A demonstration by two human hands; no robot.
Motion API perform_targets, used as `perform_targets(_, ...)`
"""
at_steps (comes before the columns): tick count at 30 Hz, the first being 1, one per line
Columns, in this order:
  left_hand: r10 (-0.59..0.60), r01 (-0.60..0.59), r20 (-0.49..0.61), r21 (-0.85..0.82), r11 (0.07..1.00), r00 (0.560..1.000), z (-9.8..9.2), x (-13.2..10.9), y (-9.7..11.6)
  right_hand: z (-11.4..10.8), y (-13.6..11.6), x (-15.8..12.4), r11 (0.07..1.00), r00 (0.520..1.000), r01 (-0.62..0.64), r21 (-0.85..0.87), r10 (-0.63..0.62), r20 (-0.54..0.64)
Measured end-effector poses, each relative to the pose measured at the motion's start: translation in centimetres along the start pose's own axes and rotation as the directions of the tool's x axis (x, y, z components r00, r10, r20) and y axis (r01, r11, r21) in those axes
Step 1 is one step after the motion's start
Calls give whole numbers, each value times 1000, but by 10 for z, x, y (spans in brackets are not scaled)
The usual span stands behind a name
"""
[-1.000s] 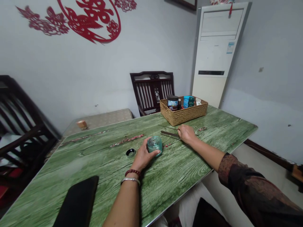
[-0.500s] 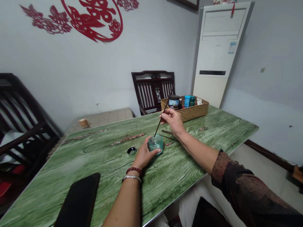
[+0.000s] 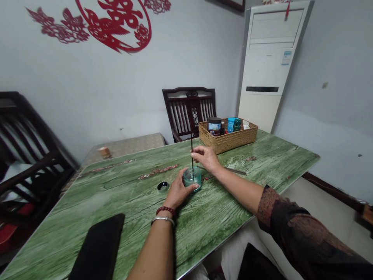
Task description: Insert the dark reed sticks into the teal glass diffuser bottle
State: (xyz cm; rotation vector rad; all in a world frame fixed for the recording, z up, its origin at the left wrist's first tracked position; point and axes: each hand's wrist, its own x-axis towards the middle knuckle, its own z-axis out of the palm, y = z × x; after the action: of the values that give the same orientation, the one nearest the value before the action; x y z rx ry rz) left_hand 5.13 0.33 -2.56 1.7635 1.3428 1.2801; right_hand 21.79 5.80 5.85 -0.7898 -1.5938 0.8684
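Observation:
A small teal glass jar (image 3: pixel 192 179) stands on the green wood-grain table (image 3: pixel 140 210). My left hand (image 3: pixel 178 191) is wrapped round its near side. My right hand (image 3: pixel 206 158) pinches a thin dark stick (image 3: pixel 191 149), held upright with its lower end inside the jar's mouth. A small black lid (image 3: pixel 162 186) lies on the table just left of the jar. More dark sticks (image 3: pixel 234 170) lie flat on the table behind my right wrist.
A wicker basket (image 3: pixel 230 140) with jars and bottles sits at the table's far side. A dark wooden chair (image 3: pixel 189 111) stands behind it, a white floor air conditioner (image 3: pixel 269 66) to the right. A black flat object (image 3: pixel 99 249) lies near me at left.
My right hand picked a stick up from the table, brought it left to the jar and turned it from slanted to upright. My left hand stayed on the jar.

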Motion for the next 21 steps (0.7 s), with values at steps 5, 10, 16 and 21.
perform_targets(5, -12, 12, 15, 25, 1000, 1000, -1, 0, -1, -32, 0, -19, 891, 997, 82, -448, -75, 33)
perform_targets(10, -24, 24, 13, 53, 998, 1000, -1, -1, 1, -70, 17, -56, 513, 990, -80, -855, 141, -8)
perform_targets(16, -22, 23, -8, 65, 998, 1000, -2, -1, 1, -78, 39, -72, 266, 954, -76, -961, 300, 8)
perform_targets(21, -13, 13, 9, 54, 998, 1000, -2, 0, -1, -78, 40, -70, 212, 932, -43, -976, 362, 37)
